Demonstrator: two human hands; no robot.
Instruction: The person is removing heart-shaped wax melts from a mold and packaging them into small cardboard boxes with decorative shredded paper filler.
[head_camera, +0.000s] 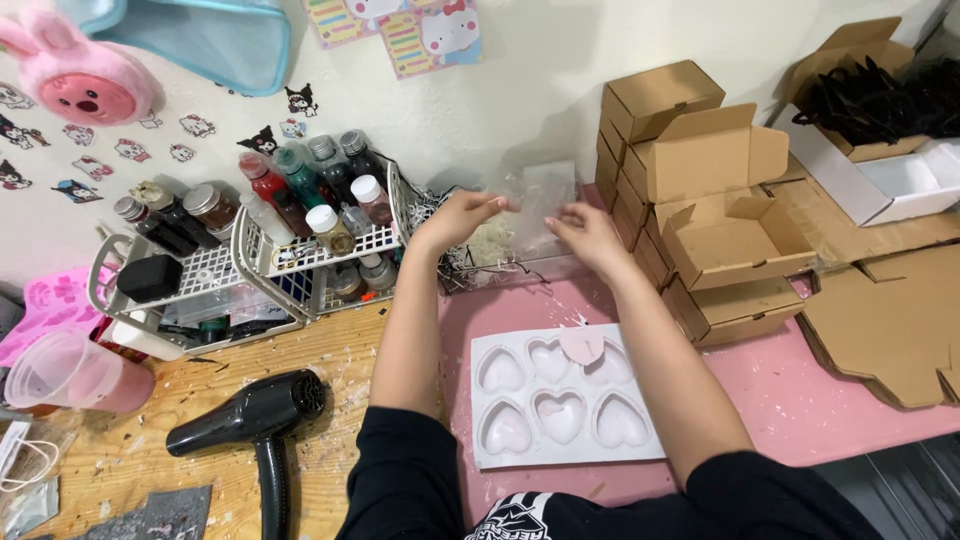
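I see both hands raised over the far part of the pink mat (800, 400), beyond the white heart mould (560, 400), which I take as my landmark. The left hand (462, 215) and the right hand (585, 232) hold between them a small clear plastic bag (535, 195). The fingers of each hand are pinched narrow on one side edge of the bag, left hand on its left edge, right hand on its right edge. The bag stands nearly upright; its long axis seems to run up and down with the top edge pointing away from me toward the wall, but the plastic is transparent and I cannot tell where the opening is.

The mould lies flat, its long axis running left to right, with six heart hollows. A pale pink heart piece (582, 345) rests on the far edge of the mould, just below the bag.

To the right of the mould is a stack of brown cardboard boxes (700, 200), some with open flaps. To the left and beyond the mould stands a white wire rack (300, 250) with small bottles. Well to the left of the mould, on the wooden table top (120, 460), lies a black hair dryer (255, 415), nozzle pointing left.
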